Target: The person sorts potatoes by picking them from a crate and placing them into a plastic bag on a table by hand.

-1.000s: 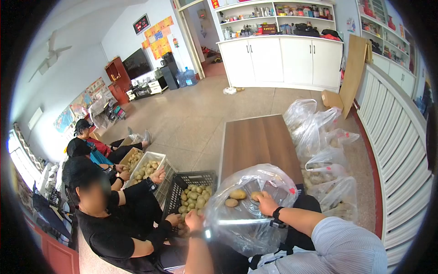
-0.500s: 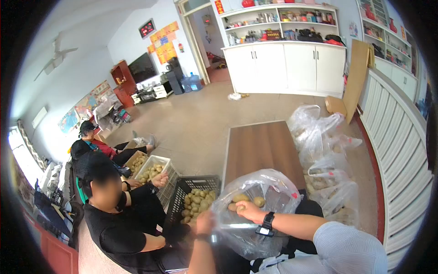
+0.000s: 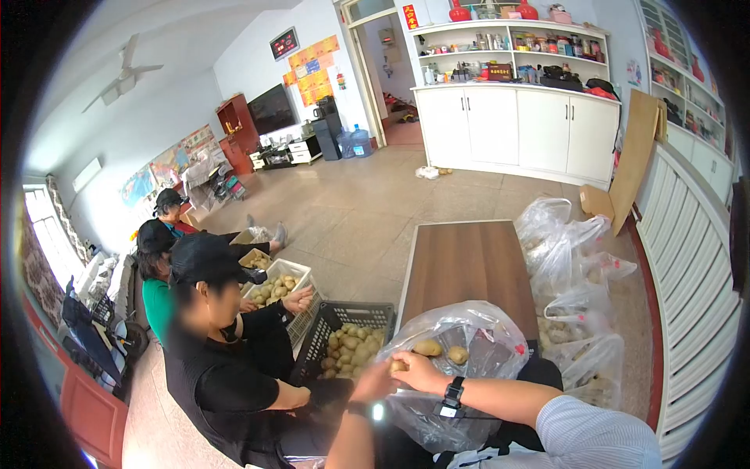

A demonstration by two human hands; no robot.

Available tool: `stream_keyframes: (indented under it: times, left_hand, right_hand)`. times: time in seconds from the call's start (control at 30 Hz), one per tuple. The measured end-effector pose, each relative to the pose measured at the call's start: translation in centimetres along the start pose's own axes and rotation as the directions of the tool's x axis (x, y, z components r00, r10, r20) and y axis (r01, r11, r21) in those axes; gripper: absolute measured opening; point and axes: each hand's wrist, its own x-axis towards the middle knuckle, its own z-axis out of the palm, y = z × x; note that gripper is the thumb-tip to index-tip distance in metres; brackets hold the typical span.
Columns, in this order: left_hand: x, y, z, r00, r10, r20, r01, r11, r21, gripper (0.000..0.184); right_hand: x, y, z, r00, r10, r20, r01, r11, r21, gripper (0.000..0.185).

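Note:
My right hand [image 3: 422, 373], with a black wristband, is closed on a potato [image 3: 399, 365] at the mouth of a clear plastic bag [image 3: 500, 367]. Close beside it is my left hand [image 3: 375, 381], smeared by motion, so its fingers and whether it touches the potato cannot be made out. Two loose potatoes, one a longish potato [image 3: 427, 347] and one a rounder potato [image 3: 458, 355], lie inside the bag. To the left of my hands stands a black plastic crate [image 3: 355, 313] holding several potatoes [image 3: 351, 344].
A brown tabletop [image 3: 461, 258] lies beyond the bag. Several filled plastic bags [image 3: 566, 273] line its right side, near a white railing [image 3: 687, 227]. At left sit co-workers, the nearest person [image 3: 226, 383] in black, beside white crates [image 3: 301, 281] of potatoes.
My right hand has moved left with a potato, away from the loose ones in the bag. My left hand has come right, beside it. The view has shifted, and the nearest co-worker's hand is opened out.

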Motion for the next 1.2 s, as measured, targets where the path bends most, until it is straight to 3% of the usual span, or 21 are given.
stream_keyframes:
  times: [0.07,0.2,0.3,0.33,0.43,0.47,0.53,0.57,0.67,0.77,0.8,0.87,0.9,1.07,1.17,1.2]
  left_hand:
    - [0.5,-0.5,-1.0,0.997,-0.019,0.07,0.019,1.0,0.005,0.039]
    - [1.1,-0.9,-2.1,0.999,0.034,0.019,-0.032,0.997,-0.067,0.042]
    - [4.0,-3.6,-6.4,0.969,0.224,-0.103,-0.19,0.945,0.267,0.053]
    - [4.2,-3.9,-6.8,0.931,0.292,-0.221,-0.246,0.945,0.213,0.06]
    - [6.2,-6.2,-10.9,0.855,0.362,-0.373,-0.32,0.932,0.171,0.068]
    - [6.5,-6.6,-11.9,0.842,0.357,-0.405,-0.313,0.934,0.172,0.068]
    - [7.0,-7.5,-13.7,0.814,0.345,-0.468,-0.299,0.939,0.171,0.068]
    - [7.7,-8.8,-15.3,0.73,0.524,-0.44,-0.312,0.827,0.468,0.052]
    - [6.9,-8.8,-15.8,0.64,0.683,-0.352,-0.289,0.638,0.714,0.041]
    - [6.2,-7.9,-15.3,0.651,0.562,-0.51,-0.091,0.726,0.682,0.064]
    - [6.3,-7.9,-15.4,0.659,0.487,-0.573,-0.183,0.843,0.506,0.066]
    - [7.3,-8.7,-17.0,0.676,0.402,-0.618,-0.266,0.915,0.304,0.067]
    - [8.5,-10.0,-18.9,0.659,0.43,-0.617,-0.314,0.903,0.295,0.067]
    - [9.3,-11.1,-20.4,0.616,0.51,-0.6,-0.356,0.86,0.366,0.062]
    - [9.6,-11.6,-20.7,0.566,0.612,-0.553,-0.251,0.766,0.591,0.058]
    - [9.4,-11.7,-20.6,0.575,0.59,-0.568,-0.254,0.788,0.561,0.056]
  right_hand:
    - [-0.6,-0.9,-0.4,1.0,-0.016,-0.004,0.015,1.0,-0.017,0.039]
    - [-0.8,0.0,-0.8,0.996,-0.083,-0.042,0.083,0.997,-0.002,0.035]
    - [-1.4,1.1,-2.2,1.0,0.005,-0.015,-0.006,0.999,-0.051,0.033]
    - [-1.6,1.6,-2.8,1.0,0.006,-0.015,-0.007,0.999,-0.05,0.033]
    - [-2.3,3.2,-5.0,0.994,0.075,-0.084,-0.102,0.914,-0.392,0.033]
    - [-2.5,3.8,-5.7,0.994,0.076,-0.084,-0.103,0.915,-0.389,0.033]
    - [-2.9,5.2,-7.1,0.993,0.018,-0.115,-0.087,0.772,-0.629,0.03]
    - [-3.1,6.0,-7.9,0.99,0.083,-0.117,-0.14,0.734,-0.665,0.029]
    - [-3.4,6.6,-9.4,0.974,0.165,-0.155,-0.225,0.634,-0.74,0.043]
    - [-3.3,8.4,-10.3,0.977,0.149,-0.155,-0.214,0.591,-0.778,0.049]
    - [-3.2,8.7,-10.4,0.976,0.151,-0.154,-0.214,0.592,-0.777,0.049]
    - [-2.9,9.0,-10.8,0.981,0.139,-0.136,-0.192,0.58,-0.791,0.05]
    - [-2.9,9.0,-10.8,0.981,0.141,-0.135,-0.192,0.581,-0.791,0.05]
    - [-2.2,9.4,-10.8,0.957,0.286,-0.048,-0.203,0.543,-0.815,0.054]
    - [-2.0,7.6,-10.5,0.935,0.353,-0.017,-0.218,0.538,-0.814,0.053]
    - [-2.0,7.8,-10.3,0.935,0.355,-0.016,-0.218,0.538,-0.814,0.053]
